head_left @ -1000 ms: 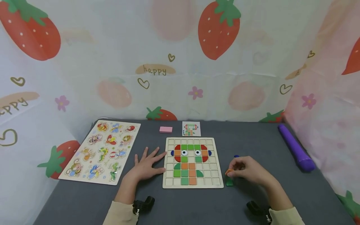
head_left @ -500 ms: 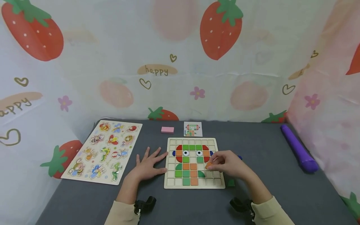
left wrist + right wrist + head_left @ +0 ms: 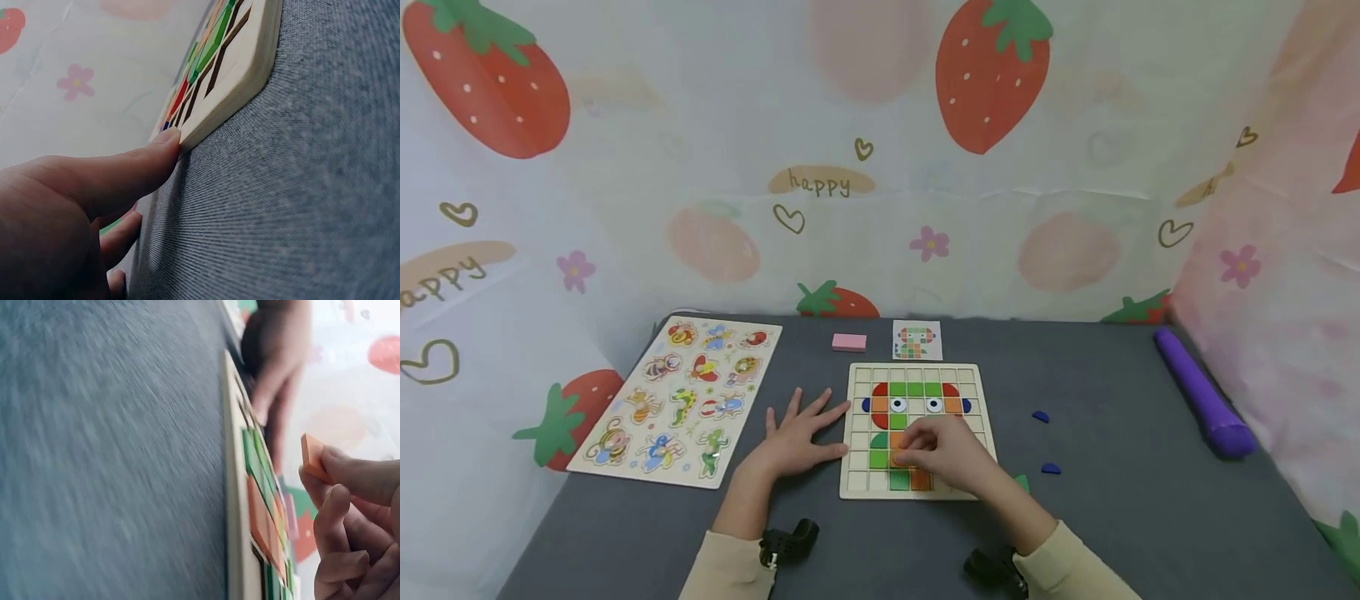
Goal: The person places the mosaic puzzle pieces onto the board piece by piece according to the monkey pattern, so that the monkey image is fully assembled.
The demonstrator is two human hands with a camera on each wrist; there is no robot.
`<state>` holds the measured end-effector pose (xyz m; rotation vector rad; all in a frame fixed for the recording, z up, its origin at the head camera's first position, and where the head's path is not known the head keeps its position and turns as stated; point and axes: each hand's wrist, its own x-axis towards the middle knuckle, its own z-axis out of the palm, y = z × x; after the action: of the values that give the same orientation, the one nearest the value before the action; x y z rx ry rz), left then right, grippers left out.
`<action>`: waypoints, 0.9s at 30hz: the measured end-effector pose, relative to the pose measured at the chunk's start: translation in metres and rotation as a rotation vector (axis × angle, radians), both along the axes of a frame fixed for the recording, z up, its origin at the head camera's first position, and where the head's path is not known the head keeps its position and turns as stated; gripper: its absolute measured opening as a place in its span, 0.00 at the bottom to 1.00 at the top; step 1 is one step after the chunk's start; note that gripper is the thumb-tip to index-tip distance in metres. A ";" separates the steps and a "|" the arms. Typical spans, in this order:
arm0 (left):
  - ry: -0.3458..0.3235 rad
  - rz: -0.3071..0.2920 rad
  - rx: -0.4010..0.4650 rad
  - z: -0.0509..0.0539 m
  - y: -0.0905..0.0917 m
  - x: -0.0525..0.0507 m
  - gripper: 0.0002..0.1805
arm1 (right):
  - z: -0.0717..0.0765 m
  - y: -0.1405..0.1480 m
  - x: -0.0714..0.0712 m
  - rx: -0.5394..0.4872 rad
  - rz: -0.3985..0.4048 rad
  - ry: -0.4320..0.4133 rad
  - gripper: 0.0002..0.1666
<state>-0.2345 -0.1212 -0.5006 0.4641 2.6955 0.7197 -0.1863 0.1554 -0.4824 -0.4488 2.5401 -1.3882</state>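
My left hand (image 3: 793, 442) lies on the table with spread fingers, its thumb and fingertips against the left edge of a wooden grid board (image 3: 856, 483). In the left wrist view the thumb (image 3: 144, 169) touches the board's side. Coloured tiles fill part of the grid: green squares (image 3: 915, 389), red rounded corners (image 3: 952, 390) and round eye pieces (image 3: 898, 405). Above the lower middle of the board my right hand (image 3: 951, 454) pinches an orange square tile (image 3: 314, 456) between thumb and forefinger, apart from the grid in the right wrist view. The right hand covers several cells.
Two blue half-round pieces, the farther one (image 3: 1041, 417) and the nearer one (image 3: 1051, 469), lie right of the board. A green piece (image 3: 1022, 482) shows beside the right forearm. Behind are a pattern card (image 3: 917, 340) and pink block (image 3: 849, 342). An insect puzzle (image 3: 640, 475) lies left, a purple cylinder (image 3: 1206, 396) right.
My right hand has carried the orange tile leftward from the table beside the board to over its lower middle. The left hand has stayed at the board's edge.
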 end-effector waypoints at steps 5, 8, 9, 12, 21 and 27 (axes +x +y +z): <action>0.003 -0.006 0.003 0.003 0.000 -0.002 0.40 | -0.004 -0.018 0.000 0.026 -0.006 0.015 0.05; 0.011 -0.007 0.000 0.005 0.000 -0.002 0.40 | -0.005 -0.026 0.000 0.049 0.004 0.020 0.05; 0.012 -0.008 0.000 0.006 0.000 -0.002 0.40 | -0.006 -0.028 0.000 0.065 0.002 0.018 0.05; 0.007 -0.009 -0.006 0.006 0.000 -0.002 0.40 | -0.007 -0.033 0.000 0.137 -0.005 0.020 0.05; 0.003 -0.008 -0.005 0.004 0.001 0.002 0.40 | -0.008 -0.041 0.003 0.346 0.032 0.109 0.05; 0.010 -0.006 -0.005 0.003 0.000 0.002 0.40 | -0.005 -0.040 0.003 0.359 0.032 0.118 0.05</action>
<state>-0.2325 -0.1212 -0.4980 0.4758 2.7034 0.7108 -0.1830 0.1153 -0.4874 -0.5119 2.7818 -0.8879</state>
